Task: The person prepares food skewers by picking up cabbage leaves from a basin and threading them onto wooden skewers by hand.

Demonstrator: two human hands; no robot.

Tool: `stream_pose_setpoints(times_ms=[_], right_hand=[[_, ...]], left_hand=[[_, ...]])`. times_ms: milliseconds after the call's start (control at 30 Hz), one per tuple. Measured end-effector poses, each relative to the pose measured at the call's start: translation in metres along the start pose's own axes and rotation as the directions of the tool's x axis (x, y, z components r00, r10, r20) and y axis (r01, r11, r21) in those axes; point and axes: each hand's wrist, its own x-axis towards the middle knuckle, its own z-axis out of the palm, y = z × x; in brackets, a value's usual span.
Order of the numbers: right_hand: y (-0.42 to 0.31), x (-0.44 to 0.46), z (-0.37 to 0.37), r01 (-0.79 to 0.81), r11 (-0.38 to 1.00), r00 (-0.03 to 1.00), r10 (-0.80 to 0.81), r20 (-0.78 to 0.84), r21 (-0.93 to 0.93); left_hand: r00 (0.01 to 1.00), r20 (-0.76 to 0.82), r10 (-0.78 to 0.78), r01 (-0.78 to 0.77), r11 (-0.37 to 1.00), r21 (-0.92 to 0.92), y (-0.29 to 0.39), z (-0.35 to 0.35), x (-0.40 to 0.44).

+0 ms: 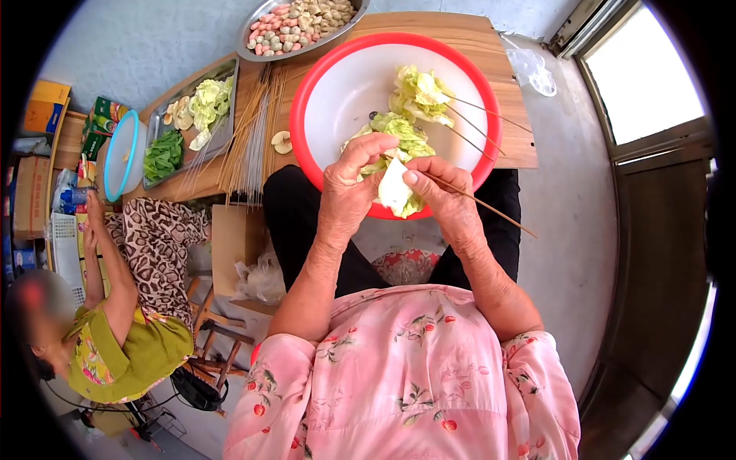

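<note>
Over the near rim of a red-edged white basin (pixel 322 115), my two hands meet at a pale cabbage leaf (pixel 394 188). My left hand (pixel 351 184) is closed around the leaf's left side. My right hand (pixel 451 201) pinches a thin wooden skewer (pixel 502 215) close to the leaf, its thumb against the leaf's edge. The skewer sticks out to the lower right; its other end is hidden at the leaf. Loose green-yellow leaves (pixel 406 130) lie in the basin just beyond my fingers. Farther back, skewered cabbage (pixel 420 96) rests inside, its sticks crossing the right rim.
Bare skewers (pixel 253 130) lie bundled left of the basin. A metal tray (pixel 182 165) holds cabbage, greens and pale slices. Behind stands a metal bowl (pixel 244 44) of pink and beige pieces. Another person (pixel 130 337) sits at the left near a blue-rimmed container (pixel 113 153).
</note>
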Motion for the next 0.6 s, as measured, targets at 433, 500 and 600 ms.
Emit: stream_pose_setpoints(times_ms=[433, 500, 600], right_hand=[[0.013, 0.008, -0.001, 0.156, 0.988, 0.935, -0.153, -0.321, -0.017], [0.013, 0.01, -0.006, 0.128, 0.992, 0.942, -0.127, -0.31, -0.018], [0.016, 0.014, -0.008, 0.034, 0.994, 0.979, -0.012, -0.202, 0.103]], left_hand=[[0.917, 0.007, -0.399, 0.389, 0.887, -0.248, 0.003, -0.001, -0.017], [0.892, -0.027, -0.451, 0.385, 0.79, -0.477, 0.004, -0.005, -0.015], [0.901, 0.039, -0.432, 0.38, 0.745, -0.548, 0.008, -0.012, -0.012]])
